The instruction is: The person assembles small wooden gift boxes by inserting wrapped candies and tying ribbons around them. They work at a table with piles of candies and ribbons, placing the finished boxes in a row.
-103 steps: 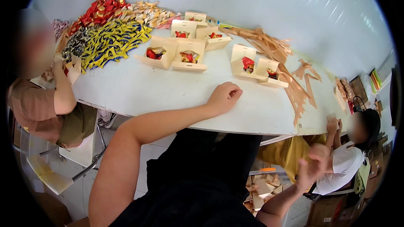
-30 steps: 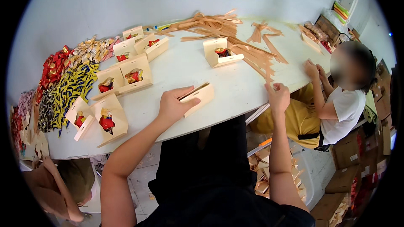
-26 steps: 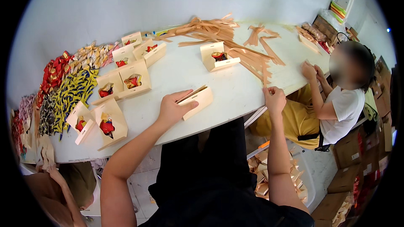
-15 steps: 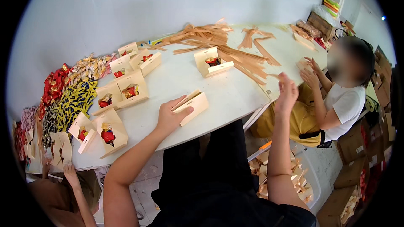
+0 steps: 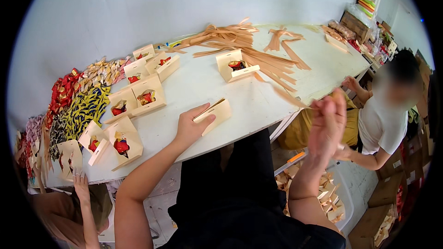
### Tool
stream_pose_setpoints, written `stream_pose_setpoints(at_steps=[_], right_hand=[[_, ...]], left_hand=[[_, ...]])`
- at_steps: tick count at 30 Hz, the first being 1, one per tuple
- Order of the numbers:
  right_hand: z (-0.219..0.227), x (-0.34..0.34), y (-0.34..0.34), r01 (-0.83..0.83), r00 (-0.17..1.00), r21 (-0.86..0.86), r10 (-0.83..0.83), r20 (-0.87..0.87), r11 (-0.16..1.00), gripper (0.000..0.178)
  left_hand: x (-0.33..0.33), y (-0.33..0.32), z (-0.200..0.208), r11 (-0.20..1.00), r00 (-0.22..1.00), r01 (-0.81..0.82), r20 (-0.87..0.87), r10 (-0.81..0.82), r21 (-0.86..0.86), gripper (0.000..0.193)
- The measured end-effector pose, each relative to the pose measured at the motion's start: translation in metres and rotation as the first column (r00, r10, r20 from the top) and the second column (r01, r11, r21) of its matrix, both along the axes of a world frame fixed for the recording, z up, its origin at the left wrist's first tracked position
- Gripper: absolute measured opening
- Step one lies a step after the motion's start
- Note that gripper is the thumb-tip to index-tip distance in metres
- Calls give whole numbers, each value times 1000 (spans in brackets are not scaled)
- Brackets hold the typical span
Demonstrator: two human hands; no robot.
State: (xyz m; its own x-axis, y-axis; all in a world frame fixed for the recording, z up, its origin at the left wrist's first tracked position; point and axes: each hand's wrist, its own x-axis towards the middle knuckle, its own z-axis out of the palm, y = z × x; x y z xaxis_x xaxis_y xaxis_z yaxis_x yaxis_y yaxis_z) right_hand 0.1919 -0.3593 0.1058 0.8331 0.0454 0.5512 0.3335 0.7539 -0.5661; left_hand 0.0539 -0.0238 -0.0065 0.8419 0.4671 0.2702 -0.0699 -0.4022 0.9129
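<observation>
My left hand [image 5: 194, 121] grips a folded cream card box [image 5: 219, 115] near the table's front edge, thumb on its near face and fingers behind. Raised beyond the table's right edge, my right hand [image 5: 328, 122] is somewhat blurred, with its fingers drawn together on the end of a tan ribbon [image 5: 288, 96]. That ribbon stretches back toward a pile of tan ribbons [image 5: 226, 37] at the back of the table. An open cream box [image 5: 236, 67] with a red and dark wrapped piece inside stands beyond my left hand.
Several open filled boxes [image 5: 150, 94] stand on the left, beside heaps of red, yellow and gold wrapped sweets [image 5: 85, 113]. A co-worker [image 5: 383, 120] sits at the right; another person's hand [image 5: 80, 184] touches a box at lower left. A bin of ribboned boxes [image 5: 348, 203] stands low right.
My right hand has moved right and down, drawing a ribbon out from the pile. My left hand keeps its hold on the box. The co-worker at right has lowered an arm and turned.
</observation>
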Motion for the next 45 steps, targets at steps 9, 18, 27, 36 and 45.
stream_pose_setpoints(at_steps=[9, 18, 27, 36, 45], right_hand=[[4, -32, -34, 168, 959, -57, -150, 240, 984, 32], [-13, -69, -1, -115, 978, -246, 154, 144, 962, 25], [-24, -114, -10, -663, 679, -410, 734, 21, 626, 12], [-9, -103, -103, -747, 615, 17, 681, 397, 665, 10], [26, -72, -194, -760, 638, 343, 532, 557, 552, 5]], left_hand=[[-2, -1, 5, 998, 999, -22, -27, 23, 67, 52], [41, -35, 33, 951, 958, -90, 286, 2, 296, 50], [171, -74, 13, 936, 913, -8, 384, -136, 351, 48], [184, -78, 0, 961, 982, 105, 127, -141, 257, 45], [182, -65, -8, 962, 982, 39, 170, -88, 271, 47]])
